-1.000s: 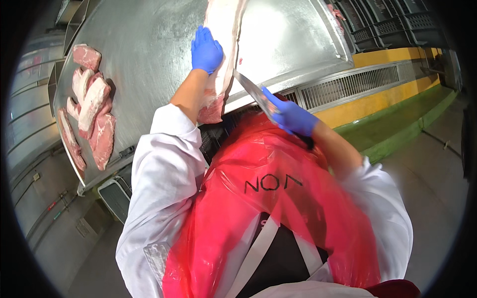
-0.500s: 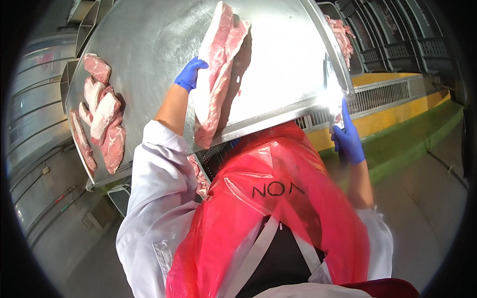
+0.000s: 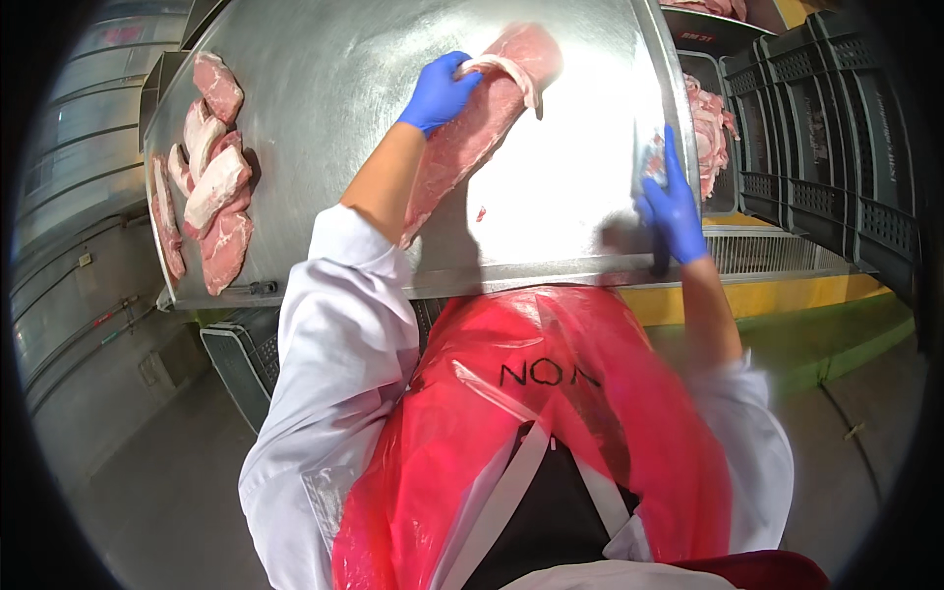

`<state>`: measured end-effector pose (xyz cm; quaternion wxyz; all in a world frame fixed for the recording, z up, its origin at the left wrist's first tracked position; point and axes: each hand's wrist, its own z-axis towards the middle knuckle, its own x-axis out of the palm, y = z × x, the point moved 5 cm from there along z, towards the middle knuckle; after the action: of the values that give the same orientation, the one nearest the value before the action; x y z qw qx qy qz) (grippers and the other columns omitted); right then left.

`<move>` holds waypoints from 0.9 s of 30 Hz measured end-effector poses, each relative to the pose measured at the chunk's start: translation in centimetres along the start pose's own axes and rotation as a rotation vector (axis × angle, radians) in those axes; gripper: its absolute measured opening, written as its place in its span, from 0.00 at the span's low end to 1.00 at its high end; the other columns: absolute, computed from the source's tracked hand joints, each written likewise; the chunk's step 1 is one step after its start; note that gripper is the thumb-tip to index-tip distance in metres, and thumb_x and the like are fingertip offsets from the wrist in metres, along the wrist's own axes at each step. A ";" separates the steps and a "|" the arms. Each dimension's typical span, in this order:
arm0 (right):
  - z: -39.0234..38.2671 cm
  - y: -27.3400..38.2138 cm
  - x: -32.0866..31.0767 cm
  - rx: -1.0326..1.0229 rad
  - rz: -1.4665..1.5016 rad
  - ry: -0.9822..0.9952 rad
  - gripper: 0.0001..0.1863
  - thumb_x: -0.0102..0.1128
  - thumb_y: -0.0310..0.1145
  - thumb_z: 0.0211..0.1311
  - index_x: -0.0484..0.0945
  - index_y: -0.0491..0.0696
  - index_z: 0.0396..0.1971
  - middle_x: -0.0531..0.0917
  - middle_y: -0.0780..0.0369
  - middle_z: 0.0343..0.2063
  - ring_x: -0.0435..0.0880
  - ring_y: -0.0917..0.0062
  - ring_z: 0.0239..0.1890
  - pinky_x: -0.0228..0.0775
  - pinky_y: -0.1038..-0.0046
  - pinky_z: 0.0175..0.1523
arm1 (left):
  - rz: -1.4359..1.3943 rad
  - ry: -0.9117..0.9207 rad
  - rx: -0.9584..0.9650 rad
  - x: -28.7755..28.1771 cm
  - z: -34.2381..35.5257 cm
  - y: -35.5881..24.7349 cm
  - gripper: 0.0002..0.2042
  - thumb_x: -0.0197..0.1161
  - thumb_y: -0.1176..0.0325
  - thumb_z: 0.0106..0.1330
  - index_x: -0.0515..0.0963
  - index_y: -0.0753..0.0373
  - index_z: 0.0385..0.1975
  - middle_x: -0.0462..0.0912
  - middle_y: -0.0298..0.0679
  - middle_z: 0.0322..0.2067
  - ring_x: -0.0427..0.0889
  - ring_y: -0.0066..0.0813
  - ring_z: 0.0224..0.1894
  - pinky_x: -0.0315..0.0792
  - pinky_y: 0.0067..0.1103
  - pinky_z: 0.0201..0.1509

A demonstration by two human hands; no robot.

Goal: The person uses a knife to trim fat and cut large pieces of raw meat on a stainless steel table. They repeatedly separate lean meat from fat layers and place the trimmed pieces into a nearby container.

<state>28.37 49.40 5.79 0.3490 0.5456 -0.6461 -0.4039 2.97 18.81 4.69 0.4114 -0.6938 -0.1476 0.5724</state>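
A long slab of pork loin (image 3: 457, 147) lies slantwise across the metal table (image 3: 324, 108). My left hand (image 3: 442, 93), in a blue glove, is closed on a pale strip of fat (image 3: 509, 71) at the loin's upper part; the strip's loose end curls over to the right. At the table's right edge, my right hand (image 3: 677, 211) is also gloved in blue. Its index finger points upward and the others are curled round what looks like a knife, whose blade is lost in glare and blur. A small red scrap (image 3: 481, 213) sits right of the loin.
Several cut pork pieces (image 3: 218, 187) are heaped at the table's left side. Beyond the right edge stand a bin of meat trimmings (image 3: 710, 128) and stacked dark crates (image 3: 821, 128). A grey crate (image 3: 236, 359) is below the table's left front edge.
The loin has been turned over and slanted, its far end now rightward. My left hand has moved up and right onto the fat strip. My right hand has risen slightly along the table edge.
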 end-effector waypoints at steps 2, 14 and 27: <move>3.7 0.3 3.2 -0.087 0.054 0.057 0.46 0.52 0.28 0.70 0.39 0.63 0.81 0.73 0.69 0.23 0.68 0.89 0.19 0.67 0.82 0.24 | -0.135 -0.011 -0.064 -1.6 0.4 -0.3 0.11 0.66 0.63 0.68 0.83 0.65 0.40 0.85 0.41 0.29 0.81 0.27 0.32 0.76 0.25 0.41; 15.3 3.7 4.2 -0.071 0.032 -0.101 0.44 0.52 0.28 0.73 0.38 0.66 0.80 0.78 0.63 0.25 0.76 0.83 0.22 0.73 0.77 0.24 | 0.326 0.131 0.133 2.2 3.3 -4.8 0.14 0.63 0.65 0.66 0.80 0.65 0.47 0.83 0.50 0.47 0.83 0.49 0.49 0.77 0.35 0.56; 4.8 3.2 17.5 0.147 -0.233 0.782 0.38 0.47 0.32 0.72 0.48 0.58 0.80 0.76 0.64 0.26 0.75 0.80 0.22 0.75 0.74 0.29 | -0.229 -0.015 0.016 -7.6 6.2 -2.7 0.14 0.63 0.66 0.71 0.81 0.67 0.50 0.83 0.34 0.38 0.80 0.23 0.39 0.75 0.23 0.43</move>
<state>19.93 33.01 6.78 0.4802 0.7510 -0.4256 -0.1557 -4.31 17.86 11.73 0.4784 -0.6649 -0.2242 0.5279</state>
